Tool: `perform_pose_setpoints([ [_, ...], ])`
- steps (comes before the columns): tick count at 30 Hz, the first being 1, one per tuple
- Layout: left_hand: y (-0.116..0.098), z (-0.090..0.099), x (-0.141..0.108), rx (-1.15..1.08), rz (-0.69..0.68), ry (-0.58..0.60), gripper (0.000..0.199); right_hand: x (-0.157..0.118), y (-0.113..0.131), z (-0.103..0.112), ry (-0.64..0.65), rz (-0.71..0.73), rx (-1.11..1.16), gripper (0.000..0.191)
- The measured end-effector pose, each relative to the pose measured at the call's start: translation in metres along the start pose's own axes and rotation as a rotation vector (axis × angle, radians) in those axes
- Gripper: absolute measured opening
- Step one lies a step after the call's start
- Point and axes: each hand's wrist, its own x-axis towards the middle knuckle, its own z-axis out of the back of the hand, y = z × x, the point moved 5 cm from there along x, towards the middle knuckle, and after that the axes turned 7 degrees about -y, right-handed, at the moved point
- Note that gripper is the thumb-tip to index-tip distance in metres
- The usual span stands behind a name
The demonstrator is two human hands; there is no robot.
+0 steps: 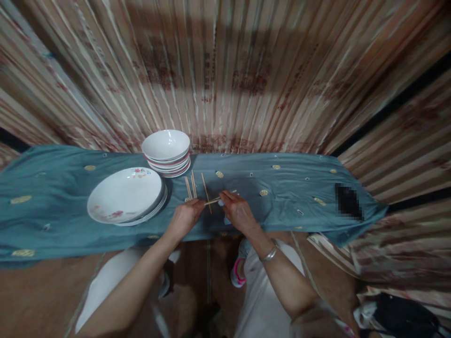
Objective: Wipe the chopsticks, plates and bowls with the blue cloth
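My left hand [187, 217] and my right hand [238, 212] are close together over the middle of the cloth-covered table. Between them runs a light wooden chopstick [213, 202], perhaps more than one, held nearly level, with the fingers of both hands closed on it. A pale bluish cloth [227, 219] shows partly under my right hand; how it is gripped is hidden. Just beyond my left hand lie several loose chopsticks [193, 183]. Another single chopstick [205, 184] lies at a slant and passes beneath the held one.
Left of my hands is a stack of large flowered plates [123, 195]. Behind it stands a stack of white bowls [165, 145]. A blurred black object [348, 202] lies at the table's right end. Striped curtains [225, 84] hang behind the blue-green tablecloth [289, 211].
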Motion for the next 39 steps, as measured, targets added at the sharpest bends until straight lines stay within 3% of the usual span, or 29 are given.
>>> perform_pose_setpoints([
  [9, -0.005, 0.002, 0.0, 0.063, -0.059, -0.03, 0.024, -0.003, 0.004, 0.007, 0.16, 0.008, -0.143, 0.022],
  [12, -0.005, 0.009, 0.002, 0.054, -0.112, -0.106, 0.029, -0.004, -0.002, 0.006, 0.14, -0.042, -0.089, 0.025],
  [14, -0.004, 0.019, 0.004, 0.008, -0.138, -0.226, 0.04, -0.005, -0.009, 0.005, 0.107, -0.092, -0.005, 0.026],
  [16, 0.001, 0.029, 0.006, -0.079, -0.083, -0.391, 0.062, -0.005, -0.015, 0.004, 0.06, -0.134, 0.107, 0.026],
  [18, 0.009, 0.036, 0.007, -0.231, 0.061, -0.542, 0.084, -0.004, -0.021, 0.003, 0.004, -0.176, 0.235, 0.023],
  [20, 0.016, 0.032, 0.007, -0.483, 0.257, -0.594, 0.087, -0.003, -0.025, -0.001, -0.03, -0.232, 0.387, 0.019],
  [23, 0.013, 0.011, 0.008, -0.888, 0.525, -0.447, 0.066, -0.001, -0.026, -0.012, -0.023, -0.328, 0.675, 0.013],
  [25, 0.003, 0.001, 0.009, -1.025, 0.609, -0.355, 0.053, 0.0, -0.024, -0.02, -0.001, -0.388, 0.869, 0.015],
  [27, -0.006, -0.005, 0.01, -1.13, 0.657, -0.341, 0.048, 0.0, -0.02, -0.026, 0.033, -0.442, 1.018, 0.021],
  [32, -0.018, -0.015, 0.017, -1.298, 0.727, -0.384, 0.044, -0.005, -0.013, -0.025, 0.117, -0.597, 1.206, 0.032],
  [39, -0.033, -0.032, 0.032, -1.301, 0.693, -0.31, 0.04, -0.01, -0.015, -0.018, 0.193, -0.726, 1.345, 0.039],
])
